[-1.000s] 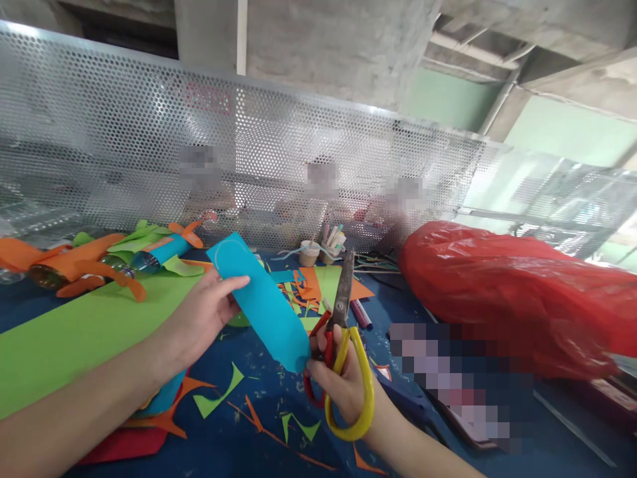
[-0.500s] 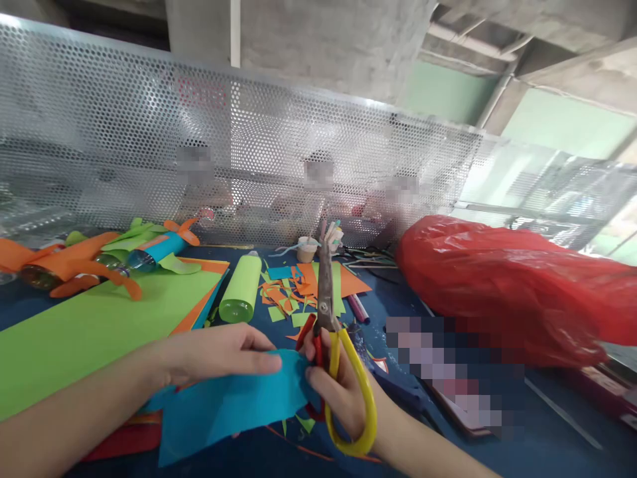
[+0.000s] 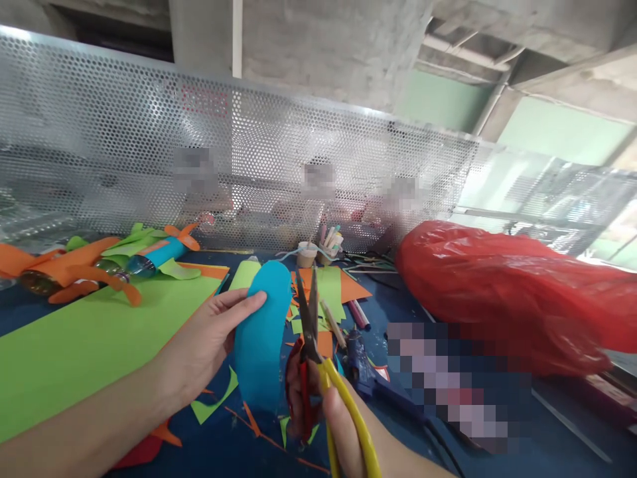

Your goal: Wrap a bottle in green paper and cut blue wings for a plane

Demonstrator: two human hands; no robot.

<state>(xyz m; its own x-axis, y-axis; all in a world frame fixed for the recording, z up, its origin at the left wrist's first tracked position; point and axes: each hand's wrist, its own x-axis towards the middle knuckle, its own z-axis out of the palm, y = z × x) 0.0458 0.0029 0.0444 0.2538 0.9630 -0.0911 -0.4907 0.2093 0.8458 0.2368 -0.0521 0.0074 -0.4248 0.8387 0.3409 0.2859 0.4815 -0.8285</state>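
A blue paper strip (image 3: pixel 263 345) with a rounded top end is pinched between the thumb and fingers of my left hand (image 3: pixel 219 332). My right hand (image 3: pixel 338 418) is closed round the handles of scissors (image 3: pixel 314 342), one yellow and one red. The blades point up and away from me, slightly parted, just right of the blue paper and apart from it. A green paper-wrapped bottle (image 3: pixel 243 273) stands partly hidden behind the blue paper. Orange and green paper scraps (image 3: pixel 298 325) lie around and below both hands.
Large green paper sheets (image 3: pixel 99 338) cover the left side, with paper-wrapped bottles (image 3: pixel 154 255) behind them. A blue glue gun (image 3: pixel 368 378) and a purple marker (image 3: pixel 359 315) lie to the right. Farther right sits a red plastic bag (image 3: pixel 497 292). A perforated metal screen (image 3: pixel 279 153) closes off the back.
The blue paper has turned from lying sideways to upright, held by my left hand alone. My right hand has drawn the scissors off it, and their blades have parted.
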